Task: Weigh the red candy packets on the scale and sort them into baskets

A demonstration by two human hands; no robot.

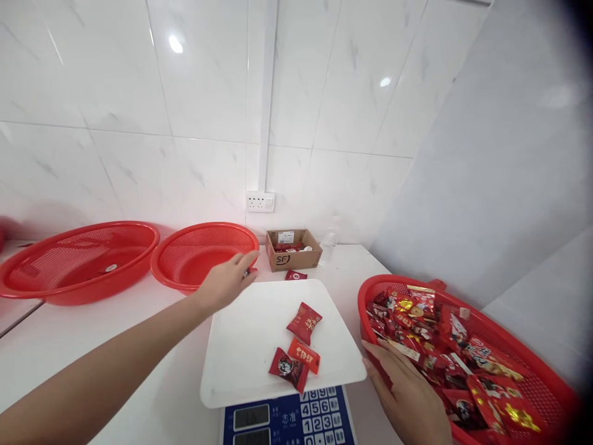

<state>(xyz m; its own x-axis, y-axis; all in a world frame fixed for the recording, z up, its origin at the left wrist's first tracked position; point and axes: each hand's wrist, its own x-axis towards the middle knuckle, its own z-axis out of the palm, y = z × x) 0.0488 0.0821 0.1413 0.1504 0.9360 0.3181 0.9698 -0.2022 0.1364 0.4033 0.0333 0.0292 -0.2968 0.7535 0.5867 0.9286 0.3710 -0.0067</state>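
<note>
Far left, on the desk (55,352): large red basket (106,292), one dark item (110,268) with a white round mark lying inside. Immediately right, overlapping it in view: second red basket (185,252), smaller, with perforated sides.

Left hand (229,281) raised beside the second basket's right side, near the back left corner of the tray. Fingers bent and nearly closed; a small packet (249,272), dark and red, shows at the fingertips, mostly hidden.

Centre: blue scale (287,417) with white tray (241,346). On the tray, right of its middle, three packets: dark red one (304,322) furthest back; orange-red one (306,355) in front, overlapping a dark red one with a black emblem (283,366). Behind the tray: cardboard box (303,258) marked SF, red packets inside; another red packet (296,275) just before it; clear container (330,238) to its right.

Right hand (407,392) at the near left rim of the right-hand basket (546,383), fingers extended over the rim, thumb apart; cannot tell whether it grips. That basket is filled with snack packets (486,355), mostly red.
</note>
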